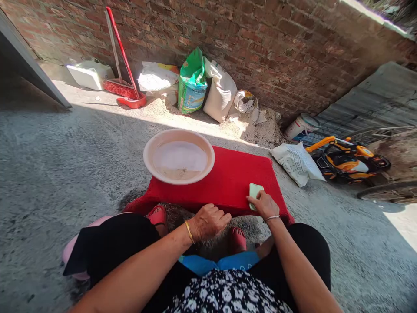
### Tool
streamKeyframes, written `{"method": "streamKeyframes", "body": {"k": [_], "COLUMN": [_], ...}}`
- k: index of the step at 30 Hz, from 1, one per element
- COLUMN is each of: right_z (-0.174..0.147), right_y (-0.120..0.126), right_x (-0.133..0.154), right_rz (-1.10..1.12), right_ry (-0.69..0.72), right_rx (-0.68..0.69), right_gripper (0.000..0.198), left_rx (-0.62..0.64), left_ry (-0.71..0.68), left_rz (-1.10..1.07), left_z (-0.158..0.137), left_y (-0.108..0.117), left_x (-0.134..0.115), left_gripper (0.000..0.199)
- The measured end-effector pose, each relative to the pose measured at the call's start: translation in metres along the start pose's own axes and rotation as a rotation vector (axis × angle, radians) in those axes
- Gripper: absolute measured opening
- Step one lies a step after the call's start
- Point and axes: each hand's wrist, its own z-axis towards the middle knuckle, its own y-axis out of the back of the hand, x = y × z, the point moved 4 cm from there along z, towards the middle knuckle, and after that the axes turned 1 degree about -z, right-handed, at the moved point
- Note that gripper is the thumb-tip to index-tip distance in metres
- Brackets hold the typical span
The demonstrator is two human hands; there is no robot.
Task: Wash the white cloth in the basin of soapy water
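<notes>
My right hand [266, 205] grips a flat pale green rectangular object [255, 190] with rounded corners, thumb on its left side. The object is at the right front part of a low table covered by a red cloth [234, 174]; what kind of thing it is I cannot tell. Near the table's front edge, my left hand [210, 221] is closed with fingers curled and the back of the hand up. Nothing shows in it, though the palm is hidden. A wide pale pink basin [147, 158] of water stands on the table's left end, apart from both hands.
Along the brick wall stand a red broom and dustpan [132, 102], a white container [89, 74], a green sack [192, 82] and a white sack [221, 93]. On the right are a bucket [301, 126], a flat white bag [296, 163] and a yellow-black toy excavator [348, 163].
</notes>
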Motion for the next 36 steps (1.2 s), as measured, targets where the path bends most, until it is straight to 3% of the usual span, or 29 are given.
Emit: {"method": "streamKeyframes", "body": {"k": [3, 5, 6, 8, 10, 13, 16, 19, 26, 29, 32, 36], "right_z": [0.017, 0.019, 0.016, 0.001, -0.024, -0.063, -0.079, -0.063, -0.006, 0.002, -0.003, -0.028], "right_y": [0.008, 0.012, 0.012, 0.008, -0.002, -0.017, -0.022, -0.021, -0.002, 0.008, 0.014, 0.002], "right_x": [-0.071, -0.086, -0.081, -0.043, 0.018, 0.113, 0.157, 0.129, -0.058, -0.102, -0.083, 0.021], "right_rz": [-0.048, -0.059, -0.052, -0.014, 0.035, 0.074, 0.074, 0.085, 0.049, 0.009, 0.003, 0.067], "right_ry": [-0.175, -0.216, -0.202, -0.097, 0.075, 0.367, 0.51, 0.429, -0.07, -0.226, -0.22, 0.173], "right_rx": [-0.012, -0.046, -0.065, -0.076, -0.046, -0.019, -0.044, 0.005, 0.016, -0.039, -0.125, -0.149], "right_gripper": [0.041, 0.041, 0.041, 0.041, 0.041, 0.041, 0.041, 0.039, 0.038, 0.038, 0.039, 0.039], "left_rx": [0.173, 0.258, 0.301, 0.401, 0.48, 0.492, 0.47, 0.503, 0.575, 0.561, 0.542, 0.539], "left_ry": [0.252, 0.414, 0.48, 0.572, 0.609, 0.588, 0.558, 0.562, 0.583, 0.592, 0.588, 0.599], "left_rz": [0.098, 0.161, 0.184, 0.213, 0.231, 0.247, 0.265, 0.268, 0.26, 0.26, 0.269, 0.286], "left_z": [-0.006, -0.017, -0.023, -0.035, -0.043, -0.047, -0.045, -0.04, -0.029, -0.027, -0.025, -0.022], "left_y": [0.004, 0.008, 0.008, 0.007, 0.004, 0.002, 0.004, 0.005, 0.006, 0.006, 0.005, 0.006], "left_x": [0.029, 0.048, 0.056, 0.068, 0.076, 0.082, 0.085, 0.085, 0.075, 0.074, 0.075, 0.078], "left_gripper": [0.016, 0.035, 0.048, 0.068, 0.074, 0.07, 0.059, 0.059, 0.068, 0.067, 0.064, 0.058]}}
